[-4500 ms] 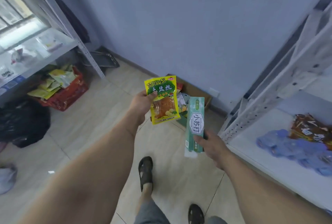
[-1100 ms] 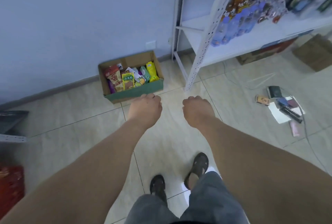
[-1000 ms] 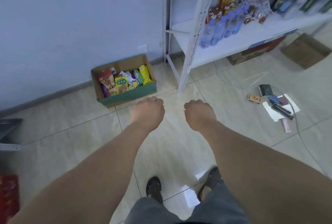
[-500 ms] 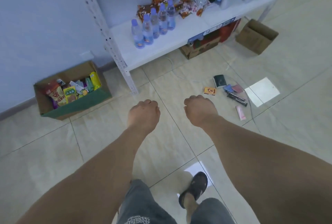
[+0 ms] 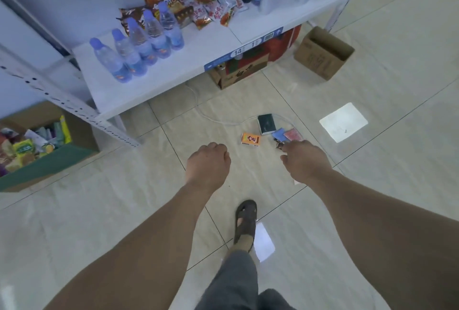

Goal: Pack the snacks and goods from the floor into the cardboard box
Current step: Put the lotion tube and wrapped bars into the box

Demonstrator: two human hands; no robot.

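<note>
My left hand (image 5: 208, 164) is curled into a loose fist with nothing in it, held out over the tiled floor (image 5: 139, 200). My right hand (image 5: 306, 162) is beside it, well apart, fingers bent downward and empty as far as I can see; whether its fingertips touch anything beneath is hidden from me. Just beyond my right hand lie the small goods: an orange packet (image 5: 250, 139) between the two hands and a little farther out, a dark green booklet-like pack (image 5: 266, 124), a blue card (image 5: 279, 133) and a red card (image 5: 293, 135), the last two nearly at my right knuckles. The cardboard box (image 5: 53, 160), already holding snack packs, sits far off to the left of my left hand, beside the shelf post (image 5: 74, 108).
</note>
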